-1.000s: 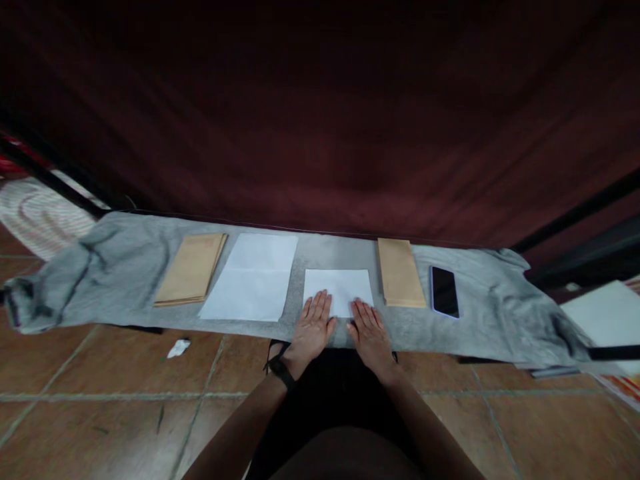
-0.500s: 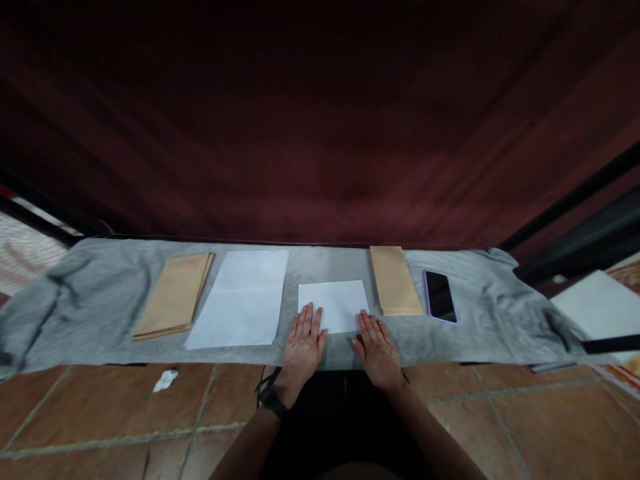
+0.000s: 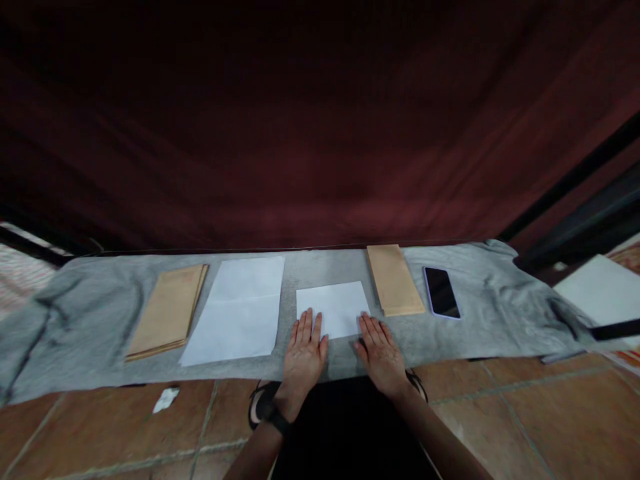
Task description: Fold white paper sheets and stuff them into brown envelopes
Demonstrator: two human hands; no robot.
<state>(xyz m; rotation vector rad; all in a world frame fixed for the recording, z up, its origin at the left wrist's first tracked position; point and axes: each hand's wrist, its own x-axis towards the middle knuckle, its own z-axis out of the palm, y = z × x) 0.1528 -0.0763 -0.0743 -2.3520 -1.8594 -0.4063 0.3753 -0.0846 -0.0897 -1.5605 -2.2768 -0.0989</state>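
A small folded white sheet [image 3: 333,305] lies on a grey cloth [image 3: 95,313] spread over the floor. My left hand [image 3: 303,355] lies flat with fingers stretched out, its fingertips on the sheet's near left edge. My right hand [image 3: 381,352] lies flat the same way at the sheet's near right corner. Neither hand holds anything. A black band sits on my left wrist.
Left of the sheet lie a larger white paper [image 3: 237,308] and a stack of brown envelopes [image 3: 169,310]. To the right are one brown envelope [image 3: 394,279] and a dark phone [image 3: 441,291]. A dark red curtain [image 3: 320,133] hangs behind. A paper scrap [image 3: 165,399] lies on the tiles.
Both hands have slid a little toward me along the small sheet's near edge and stay flat. The camera has tilted, so everything sits lower in the picture.
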